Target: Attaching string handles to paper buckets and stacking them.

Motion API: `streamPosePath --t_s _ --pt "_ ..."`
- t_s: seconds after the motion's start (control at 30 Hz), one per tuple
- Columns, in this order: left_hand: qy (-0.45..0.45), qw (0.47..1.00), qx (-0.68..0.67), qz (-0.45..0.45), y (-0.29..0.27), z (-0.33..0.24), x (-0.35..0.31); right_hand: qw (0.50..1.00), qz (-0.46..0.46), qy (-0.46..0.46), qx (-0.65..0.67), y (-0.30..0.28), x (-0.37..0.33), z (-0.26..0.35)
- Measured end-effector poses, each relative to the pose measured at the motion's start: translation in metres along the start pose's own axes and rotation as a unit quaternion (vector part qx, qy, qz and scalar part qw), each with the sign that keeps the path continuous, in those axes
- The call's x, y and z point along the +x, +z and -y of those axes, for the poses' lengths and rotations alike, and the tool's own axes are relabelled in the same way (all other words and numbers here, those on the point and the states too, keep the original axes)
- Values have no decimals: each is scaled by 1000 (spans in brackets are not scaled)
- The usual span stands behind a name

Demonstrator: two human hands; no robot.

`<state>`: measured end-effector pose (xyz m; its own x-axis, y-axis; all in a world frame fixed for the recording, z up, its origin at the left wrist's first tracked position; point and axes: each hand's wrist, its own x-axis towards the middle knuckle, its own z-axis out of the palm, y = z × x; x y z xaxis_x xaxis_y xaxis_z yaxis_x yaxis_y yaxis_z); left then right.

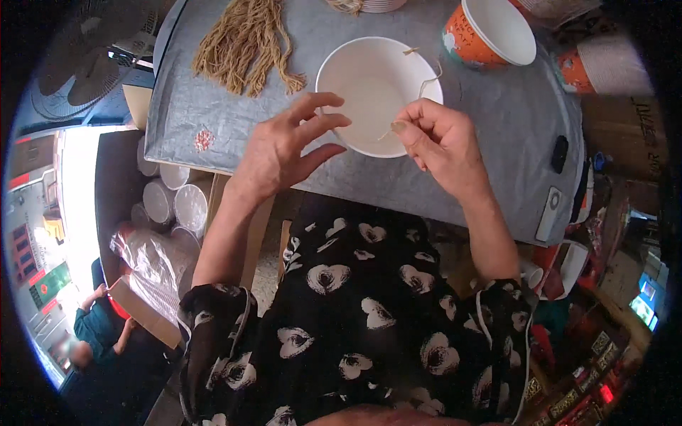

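A white paper bucket (pixel 373 78) stands on the grey-covered table with its open mouth toward me. My right hand (pixel 446 145) pinches a thin pale string (pixel 428 83) between thumb and forefinger, in front of the bucket's right rim. The string curves up past the rim, and a short loose end sticks out to the left of the fingers. My left hand (pixel 280 145) is open at the bucket's left rim, thumb and fingers spread with nothing between them. Whether its fingertips touch the bucket I cannot tell.
A bundle of brown twine (pixel 249 46) lies at the far left, above some small reddish scraps (pixel 204 140). An orange printed bucket (pixel 490 35) stands far right. A black object (pixel 560 154) and a white remote-like object (pixel 548 213) lie near the right edge. At left, a person (pixel 99 323) handles cardboard.
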<state>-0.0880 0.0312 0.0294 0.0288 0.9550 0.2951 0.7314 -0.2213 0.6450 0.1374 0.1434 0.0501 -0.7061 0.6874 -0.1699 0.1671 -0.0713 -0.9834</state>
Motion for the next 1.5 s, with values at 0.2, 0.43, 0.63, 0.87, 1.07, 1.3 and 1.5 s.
streamPosePath --t_s 0.2,0.43,0.63,0.87,1.07,1.3,1.5 --pt "40 998 44 -1 21 -4 -24 998 13 7 -60 -1 -7 -2" --pt "61 995 80 -6 48 -25 -54 992 46 33 -116 -1 -23 -13" --pt "59 997 37 -20 58 -26 -62 985 73 64 -140 5 -27 -10" --pt "51 997 47 -14 56 -29 -63 984 86 61 -144 11 -28 -9" --pt "56 997 54 -14 57 -28 -65 979 96 72 -166 12 -30 -9" --pt "22 998 56 16 53 -34 -64 978 96 73 -172 13 -30 -10" --pt "30 998 50 7 54 -33 -67 972 98 58 -205 17 -31 -10"
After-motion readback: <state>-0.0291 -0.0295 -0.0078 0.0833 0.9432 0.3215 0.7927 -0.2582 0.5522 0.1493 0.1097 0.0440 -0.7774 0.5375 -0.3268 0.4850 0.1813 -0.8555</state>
